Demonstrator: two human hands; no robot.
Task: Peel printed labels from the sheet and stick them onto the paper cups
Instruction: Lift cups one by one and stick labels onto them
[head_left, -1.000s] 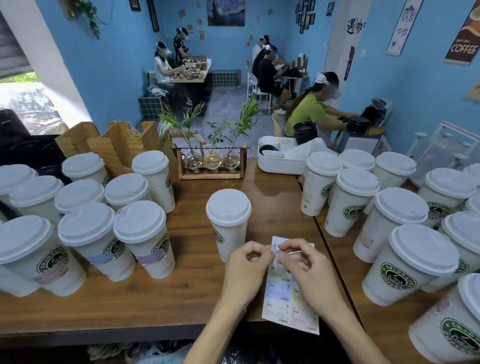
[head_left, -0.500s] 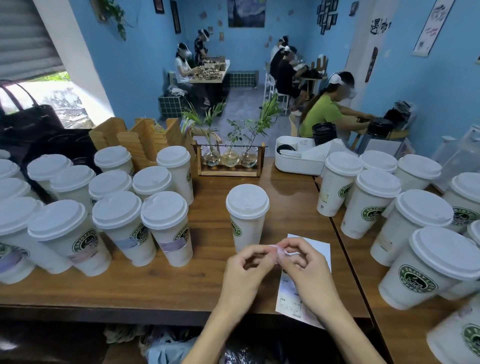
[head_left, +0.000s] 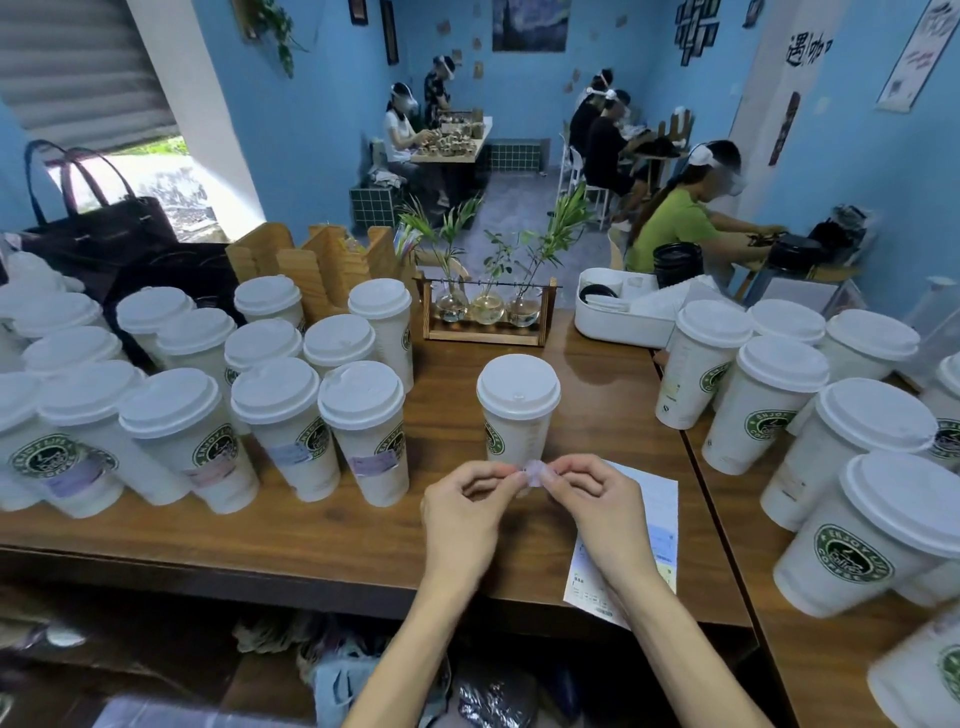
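A small pale label (head_left: 535, 474) is stretched between my two hands just in front of a lone lidded paper cup (head_left: 517, 415) in the middle of the wooden table (head_left: 311, 535). My left hand (head_left: 467, 512) pinches the label's left end, and my right hand (head_left: 597, 506) pinches its right end. The label sheet (head_left: 655, 525) lies flat on the table under and to the right of my right hand, partly hidden by it. The lone cup shows a green logo on its left side.
Several lidded cups with labels (head_left: 363, 426) crowd the table's left. More cups (head_left: 763, 405) stand on the right. A wooden stand with glass vases (head_left: 485, 312) and a white tray (head_left: 618, 317) sit at the back. People work at tables beyond.
My hands have lifted off the sheet with the peeled label and moved toward the lone cup. The sheet now lies alone on the table. My view has shifted left.
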